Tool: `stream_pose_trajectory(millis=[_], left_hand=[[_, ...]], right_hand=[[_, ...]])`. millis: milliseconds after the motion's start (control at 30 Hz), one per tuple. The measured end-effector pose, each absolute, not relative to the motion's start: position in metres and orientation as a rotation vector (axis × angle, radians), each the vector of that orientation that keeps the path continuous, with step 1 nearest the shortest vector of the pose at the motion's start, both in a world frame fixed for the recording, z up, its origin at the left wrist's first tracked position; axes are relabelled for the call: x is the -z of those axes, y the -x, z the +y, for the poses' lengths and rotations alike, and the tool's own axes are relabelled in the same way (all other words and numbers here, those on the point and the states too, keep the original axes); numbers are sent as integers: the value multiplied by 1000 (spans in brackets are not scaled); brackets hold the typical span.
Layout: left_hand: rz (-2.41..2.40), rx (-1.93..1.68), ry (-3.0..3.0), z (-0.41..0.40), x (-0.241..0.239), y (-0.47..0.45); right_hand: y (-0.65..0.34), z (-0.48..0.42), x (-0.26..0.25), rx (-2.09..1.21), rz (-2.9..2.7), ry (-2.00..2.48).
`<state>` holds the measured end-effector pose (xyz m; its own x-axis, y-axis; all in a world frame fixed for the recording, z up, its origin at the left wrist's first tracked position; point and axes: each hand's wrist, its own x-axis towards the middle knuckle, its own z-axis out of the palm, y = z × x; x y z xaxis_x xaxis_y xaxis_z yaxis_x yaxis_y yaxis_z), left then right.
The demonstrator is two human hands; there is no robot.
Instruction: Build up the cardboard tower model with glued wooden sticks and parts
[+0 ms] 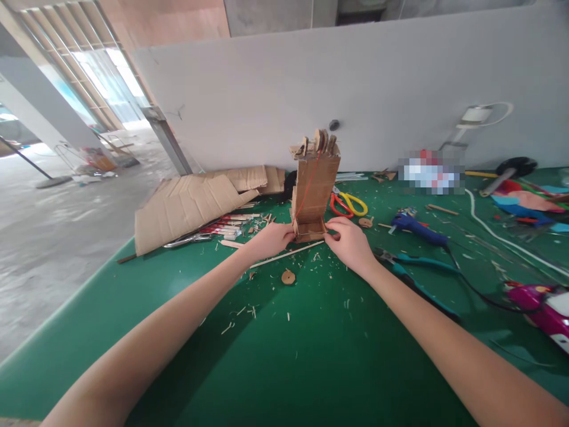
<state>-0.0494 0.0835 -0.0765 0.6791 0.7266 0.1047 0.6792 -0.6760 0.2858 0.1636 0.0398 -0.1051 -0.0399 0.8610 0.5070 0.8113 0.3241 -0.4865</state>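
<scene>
An upright cardboard model (pixel 317 187) stands on the green table, with cardboard discs on top and a red string running down its front. At its boxy base, my left hand (pixel 278 238) pinches the left side, fingertips closed. My right hand (pixel 349 242) is closed at the base's right front corner, thumb and forefinger together. A thin stick (pixel 312 233) appears to cross the base's front between both hands; whether the fingers also grip it, I cannot tell. Just in front lie a longer thin wooden stick (pixel 287 255) and a small cardboard disc (pixel 288 277).
Cardboard sheets (pixel 191 204) lie at the back left. Scissors (pixel 349 204) with red and yellow handles rest behind my right hand. To the right are a blue glue gun (pixel 418 229), teal-handled pliers (pixel 418 279) and a magenta tool (pixel 540 305). Wood shavings are scattered about.
</scene>
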Motion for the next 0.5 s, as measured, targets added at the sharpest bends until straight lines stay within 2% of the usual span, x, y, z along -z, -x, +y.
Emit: stream_pose_trajectory(millis=[100,233,367,500], left_hand=[[1215,-304,-2777,76,77,49],[1345,-121,-2977,67,80,48],[1327,-20,-3149,62,80,47],[1223,-66,-3106,70,77,50]], right_hand=[[-163,39,104,-84,-1837,1486],[-163,39,105,-80,-1843,1481],[-163,39,106,-70,-1850,1490],[-162,39,105,-46,-1852,1520]])
